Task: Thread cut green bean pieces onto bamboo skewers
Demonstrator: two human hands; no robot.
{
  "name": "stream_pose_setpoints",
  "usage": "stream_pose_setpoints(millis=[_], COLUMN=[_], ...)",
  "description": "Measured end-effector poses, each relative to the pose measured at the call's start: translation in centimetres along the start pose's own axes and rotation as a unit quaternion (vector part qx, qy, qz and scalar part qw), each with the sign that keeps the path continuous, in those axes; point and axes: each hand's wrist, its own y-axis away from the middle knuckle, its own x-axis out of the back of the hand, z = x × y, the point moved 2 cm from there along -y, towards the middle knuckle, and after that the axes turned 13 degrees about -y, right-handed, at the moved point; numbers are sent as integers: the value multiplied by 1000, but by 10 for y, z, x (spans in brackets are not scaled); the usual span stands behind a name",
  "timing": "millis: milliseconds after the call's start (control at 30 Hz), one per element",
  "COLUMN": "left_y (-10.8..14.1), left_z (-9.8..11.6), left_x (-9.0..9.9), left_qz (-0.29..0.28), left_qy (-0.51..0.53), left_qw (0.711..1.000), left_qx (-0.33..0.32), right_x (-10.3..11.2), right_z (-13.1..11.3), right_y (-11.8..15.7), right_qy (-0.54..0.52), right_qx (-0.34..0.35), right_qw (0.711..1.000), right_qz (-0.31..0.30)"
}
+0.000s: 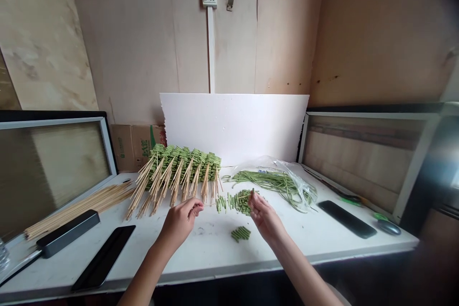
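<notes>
My left hand is closed in a pinch around the end of a thin wooden skewer, which points right towards short green bean pieces standing side by side. Between the fingertips of my right hand is a short green bean piece. Beside that hand lies a loose pile of cut bean pieces, partly hidden by it. A small group of cut pieces rests nearer the front edge. Many filled skewers are stacked at the back left, bare ends forward.
Bare skewers lie on the left of the white table, near a black box and a dark flat device. Long beans lie by a plastic bag. At the right are a phone and a mouse.
</notes>
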Motion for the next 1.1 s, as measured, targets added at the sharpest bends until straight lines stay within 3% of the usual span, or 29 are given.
stream_pose_setpoints(millis=[433,1100], left_y=[5,7], left_z=[10,13], left_x=[-4,-3], left_qz=[52,102], left_qy=[-7,-20], left_qw=[998,994], left_qx=[-17,-29], right_x=[-8,-15], right_z=[0,0], right_y=[3,12], right_qy=[-58,78], right_qx=[-35,50], right_qw=[997,996], right_qz=[-38,-20])
